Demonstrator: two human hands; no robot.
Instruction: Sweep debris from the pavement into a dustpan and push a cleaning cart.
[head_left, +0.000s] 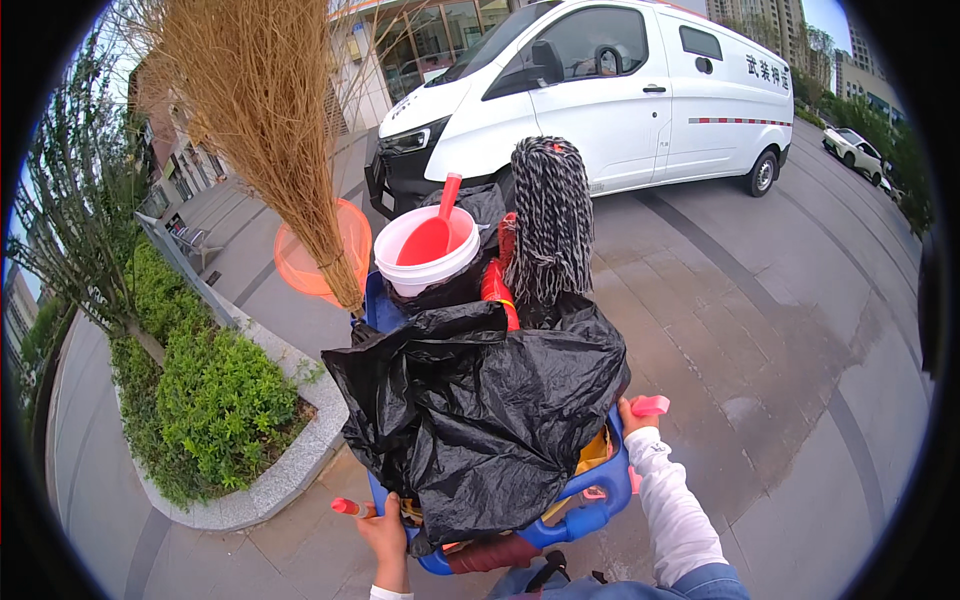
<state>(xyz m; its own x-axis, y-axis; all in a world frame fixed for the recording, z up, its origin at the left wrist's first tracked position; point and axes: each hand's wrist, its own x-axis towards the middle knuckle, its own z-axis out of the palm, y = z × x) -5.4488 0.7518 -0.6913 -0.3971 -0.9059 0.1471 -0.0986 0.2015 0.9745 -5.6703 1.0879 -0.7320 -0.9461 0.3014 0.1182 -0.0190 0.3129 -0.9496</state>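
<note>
Before me stands a blue plastic cleaning cart (598, 519), with a black plastic bag (480, 412) draped over its top. My left hand (384, 532) grips the near left rim, thumb on the inner side; a red-ended handle (345, 506) sticks out beside its fingers. On the right rim rests my right hand (637, 420), curled around the edge next to a pink handle end (650, 406). The cart carries a twig broom (262, 112), a white bucket (416, 281) with a red scoop (427, 238) in it, and a black-and-white string mop (551, 217), head up.
A white van (600, 112) bearing writing stands close ahead, with a person's arm at its window. To the left is a stone-edged planter (247, 502) with shrubs (217, 412). An orange net (322, 251) juts from the cart's left. Wet paving (795, 375) spreads on the right.
</note>
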